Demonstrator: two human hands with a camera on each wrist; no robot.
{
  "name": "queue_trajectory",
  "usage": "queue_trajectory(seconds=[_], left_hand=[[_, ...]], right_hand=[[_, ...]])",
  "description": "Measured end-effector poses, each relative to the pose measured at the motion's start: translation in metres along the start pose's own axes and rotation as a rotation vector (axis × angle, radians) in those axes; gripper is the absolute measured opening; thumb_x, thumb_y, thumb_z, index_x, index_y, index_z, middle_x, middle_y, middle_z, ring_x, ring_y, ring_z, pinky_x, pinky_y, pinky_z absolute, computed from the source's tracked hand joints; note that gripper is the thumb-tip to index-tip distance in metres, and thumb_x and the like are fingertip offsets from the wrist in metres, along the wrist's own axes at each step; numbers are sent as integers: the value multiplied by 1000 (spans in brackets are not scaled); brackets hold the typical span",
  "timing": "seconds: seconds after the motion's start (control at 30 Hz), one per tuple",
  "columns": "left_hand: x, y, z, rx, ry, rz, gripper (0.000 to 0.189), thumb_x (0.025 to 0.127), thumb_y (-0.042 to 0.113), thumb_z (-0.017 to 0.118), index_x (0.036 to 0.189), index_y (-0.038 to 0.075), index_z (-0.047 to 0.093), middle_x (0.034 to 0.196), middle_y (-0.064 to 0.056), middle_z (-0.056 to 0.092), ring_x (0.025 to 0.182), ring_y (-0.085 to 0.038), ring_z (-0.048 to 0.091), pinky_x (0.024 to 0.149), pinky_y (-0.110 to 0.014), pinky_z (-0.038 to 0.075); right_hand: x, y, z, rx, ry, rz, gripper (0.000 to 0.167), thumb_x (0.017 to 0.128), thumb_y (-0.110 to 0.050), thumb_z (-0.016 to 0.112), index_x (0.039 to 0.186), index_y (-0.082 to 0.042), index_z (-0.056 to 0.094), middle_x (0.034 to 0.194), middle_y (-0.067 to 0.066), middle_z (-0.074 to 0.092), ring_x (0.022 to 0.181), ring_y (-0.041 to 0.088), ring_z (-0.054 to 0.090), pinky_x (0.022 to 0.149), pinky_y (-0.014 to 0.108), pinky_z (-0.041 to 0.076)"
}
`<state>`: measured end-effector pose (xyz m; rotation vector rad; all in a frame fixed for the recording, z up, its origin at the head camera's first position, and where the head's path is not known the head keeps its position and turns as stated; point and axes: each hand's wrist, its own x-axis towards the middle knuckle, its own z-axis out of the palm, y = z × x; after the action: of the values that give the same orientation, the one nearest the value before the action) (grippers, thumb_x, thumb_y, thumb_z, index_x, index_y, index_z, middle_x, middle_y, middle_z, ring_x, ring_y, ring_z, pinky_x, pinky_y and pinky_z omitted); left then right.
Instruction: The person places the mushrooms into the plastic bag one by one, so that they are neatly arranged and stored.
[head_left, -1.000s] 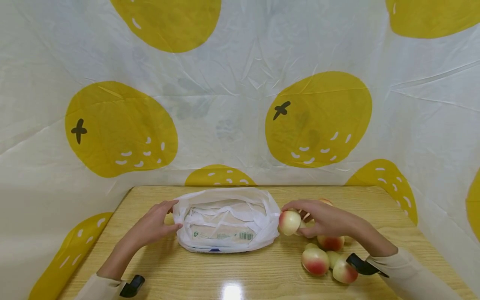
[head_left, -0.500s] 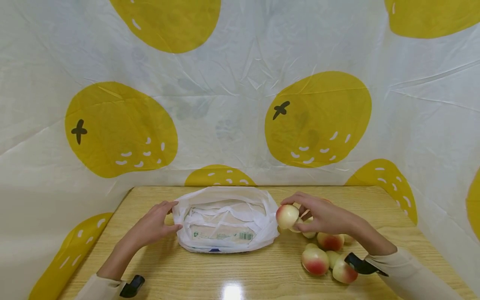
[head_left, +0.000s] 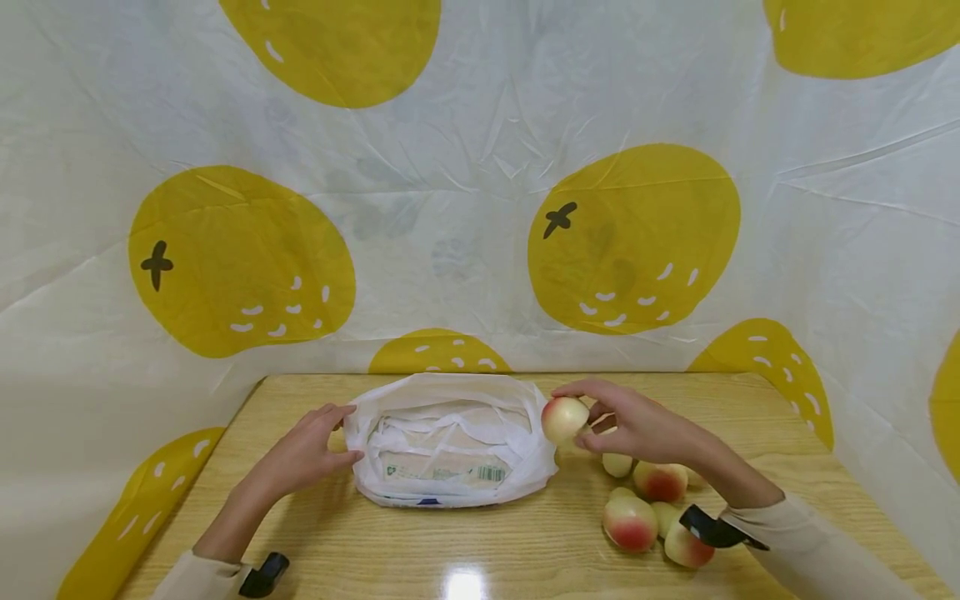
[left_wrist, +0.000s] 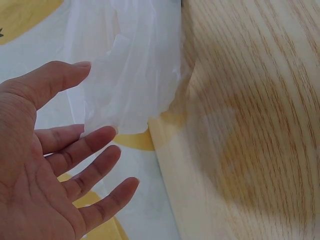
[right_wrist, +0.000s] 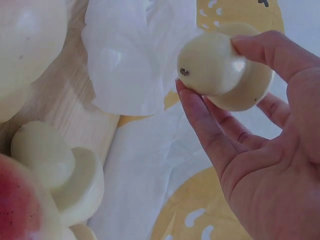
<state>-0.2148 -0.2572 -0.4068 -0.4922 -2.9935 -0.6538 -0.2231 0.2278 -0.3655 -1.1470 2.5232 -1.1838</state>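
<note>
Mushroom-shaped pieces point(head_left: 632, 529) sit bunched up close on the wooden table point(head_left: 360, 558). Just past them, the right hand point(head_left: 637, 427) has another, the red-blushed piece point(head_left: 565, 419), pinched thumb against fingers, right beside the rim of the white bag point(head_left: 465, 388)! Over at its left rim, the left hand point(head_left: 303, 454) touches lightly, fingers spread. Behind it all, a fruit-printed curtain point(head_left: 450, 242).
</note>
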Motion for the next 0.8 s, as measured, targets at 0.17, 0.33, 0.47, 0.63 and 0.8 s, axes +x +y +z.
queue_trajectory(seconds=[0.17, 0.33, 0.47, 0.63, 0.8], left_hand=[[0, -2, 1, 8, 3, 6, 70, 85, 32, 82, 140, -4, 56, 120, -13, 63, 109, -33, 59, 90, -54, 52], [0, -2, 1, 4, 3, 3, 69, 85, 31, 83, 139, -3, 57, 120, -13, 62, 109, -33, 59, 90, -54, 52], [0, -1, 1, 5, 4, 3, 69, 85, 31, 83, 139, -3, 57, 121, -13, 62, 109, -33, 59, 90, -55, 52], [0, -1, 1, 6, 5, 7, 68, 85, 31, 83, 139, -3, 57, 120, -13, 63, 109, -34, 59, 89, -55, 52], [-1, 0, 1, 7, 1, 15, 68, 85, 30, 83, 138, -3, 58, 118, -12, 63, 109, -35, 60, 89, -54, 52]], right_hand=[[5, -6, 0, 34, -7, 34, 56, 95, -17, 73, 146, -12, 48, 134, 7, 58, 96, 19, 69, 89, 35, 58], [8, -10, 0, 113, -8, 33, 59, 96, -15, 71, 149, -12, 45, 133, 8, 57, 99, 22, 69, 90, 36, 58], [11, -8, 2, 188, 7, 29, 60, 96, -11, 71, 150, -8, 44, 134, 15, 56, 102, 25, 68, 89, 36, 58], [13, -6, 4, 256, 53, 33, 62, 94, -6, 72, 150, -6, 43, 136, 18, 54, 106, 26, 66, 89, 33, 58], [15, -7, 5, 277, 114, 40, 64, 92, -5, 74, 150, -8, 45, 137, 16, 56, 106, 26, 66, 87, 32, 58]])
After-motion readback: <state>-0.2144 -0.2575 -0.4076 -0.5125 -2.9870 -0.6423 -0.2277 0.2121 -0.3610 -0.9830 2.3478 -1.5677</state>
